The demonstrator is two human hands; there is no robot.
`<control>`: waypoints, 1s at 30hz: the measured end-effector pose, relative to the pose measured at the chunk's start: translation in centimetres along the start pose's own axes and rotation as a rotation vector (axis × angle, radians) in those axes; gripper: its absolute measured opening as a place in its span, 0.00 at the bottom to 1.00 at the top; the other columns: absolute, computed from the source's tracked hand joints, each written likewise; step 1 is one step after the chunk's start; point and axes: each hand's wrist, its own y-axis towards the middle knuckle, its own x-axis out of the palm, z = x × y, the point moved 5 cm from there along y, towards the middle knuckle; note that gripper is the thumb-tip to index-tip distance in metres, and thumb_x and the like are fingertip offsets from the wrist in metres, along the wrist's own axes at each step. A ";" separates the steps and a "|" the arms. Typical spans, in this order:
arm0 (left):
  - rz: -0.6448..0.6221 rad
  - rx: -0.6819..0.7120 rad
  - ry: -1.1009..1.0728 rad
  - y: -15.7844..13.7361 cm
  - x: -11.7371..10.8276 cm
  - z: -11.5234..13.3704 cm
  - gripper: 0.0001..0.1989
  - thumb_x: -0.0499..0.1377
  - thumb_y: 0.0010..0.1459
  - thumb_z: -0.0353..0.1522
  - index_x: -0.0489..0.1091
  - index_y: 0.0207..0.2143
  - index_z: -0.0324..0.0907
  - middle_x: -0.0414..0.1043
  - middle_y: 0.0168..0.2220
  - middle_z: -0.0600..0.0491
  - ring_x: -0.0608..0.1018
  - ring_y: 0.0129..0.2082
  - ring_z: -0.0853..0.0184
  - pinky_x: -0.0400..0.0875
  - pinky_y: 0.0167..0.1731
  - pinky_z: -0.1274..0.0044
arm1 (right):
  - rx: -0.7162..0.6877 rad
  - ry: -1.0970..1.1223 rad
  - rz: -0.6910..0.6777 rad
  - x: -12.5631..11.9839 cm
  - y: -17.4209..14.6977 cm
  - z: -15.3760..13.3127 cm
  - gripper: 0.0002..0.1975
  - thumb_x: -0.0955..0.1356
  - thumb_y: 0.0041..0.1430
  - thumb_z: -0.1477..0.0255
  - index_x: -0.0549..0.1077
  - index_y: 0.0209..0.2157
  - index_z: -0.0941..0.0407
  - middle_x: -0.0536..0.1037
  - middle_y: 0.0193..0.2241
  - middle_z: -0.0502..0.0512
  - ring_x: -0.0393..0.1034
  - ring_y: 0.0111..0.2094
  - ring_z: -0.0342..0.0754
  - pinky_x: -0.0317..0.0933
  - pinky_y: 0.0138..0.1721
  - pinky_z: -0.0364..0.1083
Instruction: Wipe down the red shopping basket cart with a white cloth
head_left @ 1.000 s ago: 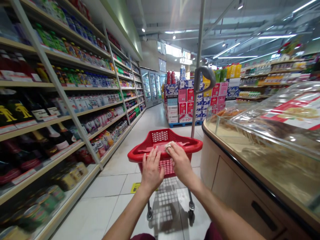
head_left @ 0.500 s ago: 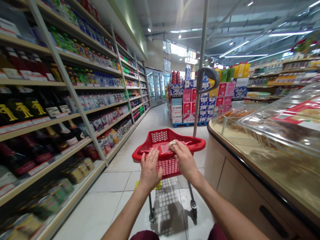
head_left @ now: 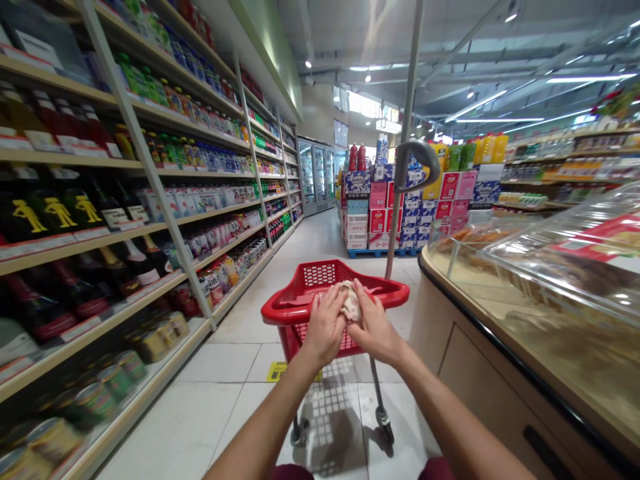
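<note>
A crumpled off-white cloth (head_left: 351, 305) is pressed between my two hands at the near rim of the red shopping cart (head_left: 285, 312). My left hand (head_left: 325, 327) grips it from the left side, fingers bent over its edge. From the other side my right hand (head_left: 374, 325) closes on it, with the fingertips over the top. The cart's basket has a mesh wall and stands on thin legs with casters. Part of the near rim is hidden behind my hands.
Shelves (head_left: 215, 219) of bottles and cans run along the left. A counter (head_left: 465, 333) with clear plastic food packs (head_left: 565, 247) stands close on the right. A grey pole with a handle (head_left: 417, 167) rises behind the cart. Stacked drink boxes (head_left: 385, 213) stand farther ahead.
My left hand has moved right from the cart's rim onto the cloth. My right hand has shifted slightly, and more of the cloth shows between both hands.
</note>
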 end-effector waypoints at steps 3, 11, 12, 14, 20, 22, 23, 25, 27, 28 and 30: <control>-0.020 -0.063 0.027 1.2 0.5 0.9 0.17 0.45 0.56 0.35 0.61 0.48 0.44 0.62 0.53 0.49 0.61 0.55 0.64 0.43 0.56 0.56 | 0.088 -0.033 -0.019 -1.6 0.0 2.5 0.26 0.54 0.56 0.71 0.50 0.58 0.58 0.63 0.53 0.61 0.56 0.54 0.54 0.43 0.53 0.62; 0.281 0.021 0.082 0.5 -0.3 0.1 0.18 0.49 0.51 0.26 0.63 0.45 0.39 0.59 0.54 0.44 0.59 0.56 0.62 0.52 0.55 0.62 | -0.019 -0.282 0.056 0.0 0.0 2.1 0.18 0.57 0.56 0.73 0.66 0.48 0.52 0.67 0.50 0.57 0.59 0.51 0.52 0.44 0.50 0.59; 0.252 0.078 0.064 0.5 -0.2 0.2 0.19 0.47 0.51 0.25 0.62 0.46 0.39 0.59 0.54 0.45 0.59 0.56 0.64 0.54 0.55 0.64 | -0.013 -0.276 0.075 0.0 0.2 1.9 0.17 0.58 0.56 0.73 0.68 0.46 0.52 0.69 0.48 0.56 0.60 0.49 0.51 0.45 0.49 0.57; 0.140 0.141 0.036 0.7 0.1 0.5 0.19 0.46 0.52 0.26 0.63 0.47 0.40 0.62 0.53 0.46 0.61 0.55 0.65 0.55 0.54 0.65 | -0.007 -0.244 0.095 0.1 0.5 1.8 0.14 0.59 0.55 0.72 0.70 0.42 0.53 0.71 0.46 0.56 0.62 0.47 0.50 0.46 0.48 0.54; 0.160 -0.094 0.135 1.5 0.6 -0.2 0.20 0.52 0.52 0.38 0.65 0.44 0.35 0.61 0.52 0.40 0.61 0.55 0.57 0.58 0.52 0.64 | 0.036 -0.200 0.135 -0.3 1.3 3.4 0.17 0.57 0.57 0.70 0.65 0.47 0.55 0.72 0.44 0.57 0.63 0.46 0.51 0.44 0.49 0.55; 0.158 -0.080 0.237 1.5 1.0 -0.3 0.17 0.54 0.51 0.36 0.65 0.43 0.36 0.60 0.54 0.40 0.59 0.56 0.55 0.56 0.53 0.61 | 0.027 -0.259 0.125 -0.3 1.4 3.8 0.17 0.57 0.57 0.71 0.66 0.46 0.55 0.72 0.44 0.58 0.62 0.46 0.52 0.43 0.49 0.56; 0.149 -0.054 0.274 1.4 1.0 -0.6 0.16 0.53 0.52 0.33 0.65 0.43 0.38 0.60 0.54 0.41 0.59 0.56 0.56 0.55 0.53 0.60 | 0.021 -0.277 0.115 -0.3 1.4 3.9 0.17 0.56 0.57 0.72 0.67 0.45 0.55 0.72 0.43 0.58 0.62 0.46 0.52 0.43 0.49 0.56; 0.132 0.002 0.307 0.8 0.4 -1.8 0.14 0.50 0.54 0.29 0.63 0.44 0.42 0.62 0.53 0.46 0.62 0.54 0.60 0.53 0.53 0.58 | 0.012 -0.288 0.106 -0.4 1.3 4.1 0.17 0.56 0.57 0.73 0.68 0.44 0.54 0.72 0.43 0.57 0.63 0.45 0.51 0.44 0.49 0.56; 0.161 -0.010 0.323 -0.1 -1.1 -4.0 0.15 0.48 0.54 0.27 0.63 0.44 0.44 0.66 0.50 0.48 0.66 0.51 0.62 0.48 0.54 0.55 | -0.005 -0.295 0.110 -0.4 1.0 4.1 0.17 0.55 0.57 0.74 0.67 0.45 0.54 0.72 0.44 0.56 0.62 0.46 0.50 0.44 0.50 0.57; 0.196 -0.046 0.328 -0.7 -2.0 -5.1 0.15 0.48 0.54 0.27 0.63 0.44 0.44 0.67 0.49 0.48 0.68 0.49 0.63 0.46 0.54 0.54 | -0.011 -0.303 0.117 -0.3 0.8 4.1 0.17 0.55 0.56 0.74 0.67 0.45 0.54 0.71 0.45 0.57 0.61 0.47 0.50 0.42 0.51 0.58; 0.301 -0.143 0.337 -1.8 -3.5 -6.9 0.14 0.48 0.54 0.27 0.63 0.43 0.42 0.70 0.45 0.46 0.71 0.45 0.62 0.43 0.54 0.53 | -0.005 -0.323 0.133 -0.1 0.5 4.0 0.18 0.56 0.56 0.74 0.66 0.47 0.55 0.70 0.47 0.57 0.59 0.49 0.51 0.40 0.52 0.59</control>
